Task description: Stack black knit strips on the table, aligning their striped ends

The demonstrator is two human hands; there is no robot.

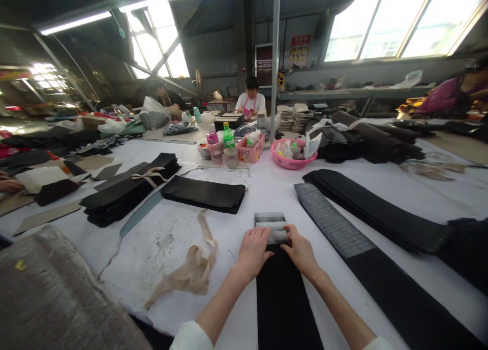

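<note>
A long black strip of sheet material (284, 299) runs from the table's near edge away from me. Its far end is grey, with a raised band (277, 227) lying crosswise, like a fold or roll. My left hand (253, 253) grips this end from the left, fingers over the grey part and thumb on the black edge. At the right edge, my right hand (300, 249) pinches the same band between thumb and fingers. The fingers' undersides are hidden. To the right lies another black strip (396, 284) with a grey quilted-looking end (331, 220).
A stack of black strips (373, 205) lies further right. Left are a short black stack (204, 192), a tied black bundle (129, 187) and a loose beige ribbon (190, 271). A pink basket (292, 162) and pink box (251, 149) stand ahead. A person (249, 102) sits beyond.
</note>
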